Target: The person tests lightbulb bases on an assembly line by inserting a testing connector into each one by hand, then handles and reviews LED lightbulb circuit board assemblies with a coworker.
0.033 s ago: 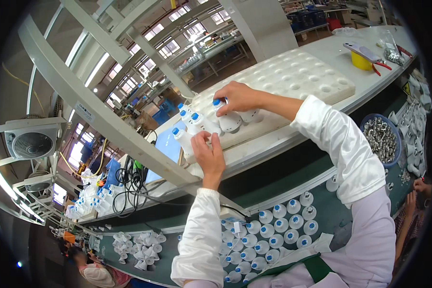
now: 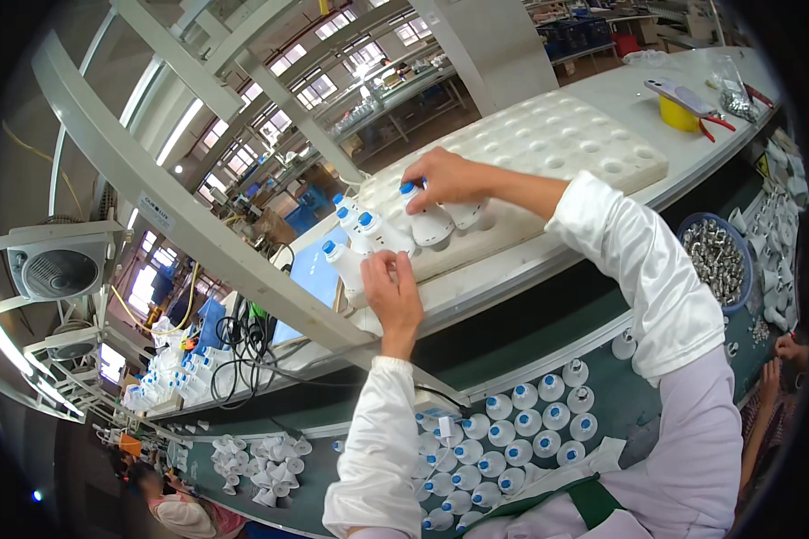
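White cone-shaped lamp housings with blue tips stand on a pale foam tray (image 2: 629,175). My right hand (image 2: 445,180) grips one housing (image 2: 431,229) by its blue-tipped neck from above, thumb and fingers around it. Another housing (image 2: 466,214) stands just right of it, partly behind my hand. Farther left are a housing (image 2: 385,235) and two more, close together at the tray's end. My left hand (image 2: 391,283) is beside the leftmost housing (image 2: 344,265), its fingers bent and the thumb a little apart. I see nothing held in it; whether its fingertips touch that housing is unclear.
Below, many blue-tipped housings (image 2: 512,451) stand on a green bench. A blue basin (image 2: 748,269) of metal parts is at right. Pliers (image 2: 717,126) and a phone (image 2: 679,94) rest by a yellow roll. A slanting metal post (image 2: 243,251) and black cables (image 2: 243,346) are left.
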The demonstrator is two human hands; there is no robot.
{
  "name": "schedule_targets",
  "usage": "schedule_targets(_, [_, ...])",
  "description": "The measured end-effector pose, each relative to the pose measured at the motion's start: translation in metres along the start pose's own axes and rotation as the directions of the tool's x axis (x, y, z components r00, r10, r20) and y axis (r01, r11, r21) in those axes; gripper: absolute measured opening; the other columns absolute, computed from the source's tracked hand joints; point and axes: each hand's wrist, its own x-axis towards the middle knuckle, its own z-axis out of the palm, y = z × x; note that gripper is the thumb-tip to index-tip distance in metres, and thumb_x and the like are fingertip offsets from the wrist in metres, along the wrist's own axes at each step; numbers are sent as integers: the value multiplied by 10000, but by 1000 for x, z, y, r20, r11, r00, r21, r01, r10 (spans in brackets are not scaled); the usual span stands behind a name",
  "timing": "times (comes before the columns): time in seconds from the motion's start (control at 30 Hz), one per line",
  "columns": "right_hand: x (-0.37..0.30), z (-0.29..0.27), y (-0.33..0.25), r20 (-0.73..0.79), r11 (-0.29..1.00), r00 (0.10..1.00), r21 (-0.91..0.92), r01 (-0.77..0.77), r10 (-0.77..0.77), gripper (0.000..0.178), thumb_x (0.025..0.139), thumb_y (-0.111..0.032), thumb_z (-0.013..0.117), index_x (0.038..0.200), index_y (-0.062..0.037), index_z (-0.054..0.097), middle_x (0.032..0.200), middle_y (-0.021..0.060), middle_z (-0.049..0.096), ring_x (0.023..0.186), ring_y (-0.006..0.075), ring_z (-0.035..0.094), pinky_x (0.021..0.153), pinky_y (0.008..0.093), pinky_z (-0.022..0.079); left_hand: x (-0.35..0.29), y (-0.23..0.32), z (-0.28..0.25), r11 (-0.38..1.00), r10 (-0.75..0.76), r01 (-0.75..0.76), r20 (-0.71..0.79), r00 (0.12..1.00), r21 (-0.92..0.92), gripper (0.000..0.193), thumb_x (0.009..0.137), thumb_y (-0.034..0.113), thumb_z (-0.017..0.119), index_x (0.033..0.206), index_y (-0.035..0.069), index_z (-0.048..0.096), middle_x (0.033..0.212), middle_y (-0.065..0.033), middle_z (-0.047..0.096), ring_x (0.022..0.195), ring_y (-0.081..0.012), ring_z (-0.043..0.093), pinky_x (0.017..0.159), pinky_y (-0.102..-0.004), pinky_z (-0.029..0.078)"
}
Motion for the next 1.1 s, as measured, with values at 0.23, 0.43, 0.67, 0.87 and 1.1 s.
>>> schedule_targets(0.23, [79, -7, 47, -133, 961, 990, -265, -84, 50, 429, 629, -282, 712, 1005, -82, 659, 955, 110, 628, 949, 281, 564, 830, 382, 463, -7, 11, 4, 978, 119, -137, 116, 986, 158, 110, 787, 166, 602, 851, 93, 551, 921, -74, 506, 895, -275, 450, 784, -411, 306])
schedule_targets(0.43, [165, 58, 68, -220, 933, 974, -335, -127, 54, 381, 605, -226, 737, 963, -120, 660, 971, 102, 625, 920, 311, 604, 784, 406, 496, -9, 17, 1, 923, 166, -221, 192, 967, 315, 201, 755, 126, 590, 951, 103, 553, 953, -75, 503, 906, -274, 446, 766, -400, 287])
schedule_targets(0.67, [213, 96, 93, -358, 911, 910, -270, -313, 207, 390, 625, -251, 754, 958, -78, 649, 999, 149, 618, 944, 311, 600, 792, 408, 491, -10, 17, 3, 934, 145, -208, 222, 964, 292, 297, 712, 47, 567, 1007, 62, 537, 993, -94, 481, 908, -281, 424, 778, -392, 261])
schedule_targets(0.87, [207, 100, 95, -307, 878, 862, -133, -460, 405, 415, 649, -294, 726, 980, -58, 641, 1041, 153, 618, 978, 322, 599, 810, 396, 492, -7, 13, 1, 951, 120, -184, 254, 960, 247, 318, 702, 27, 559, 1017, 53, 529, 1012, -99, 470, 913, -283, 411, 780, -394, 253])
schedule_targets(1.1, [185, 47, 90, -30, 825, 861, -273, -495, 507, 416, 679, -175, 654, 1079, -64, 624, 1139, 180, 589, 1004, 361, 591, 836, 433, 473, -9, 14, -1, 939, 135, -206, 254, 958, 275, 269, 743, 119, 623, 995, 86, 535, 994, -91, 485, 933, -281, 433, 776, -396, 272])
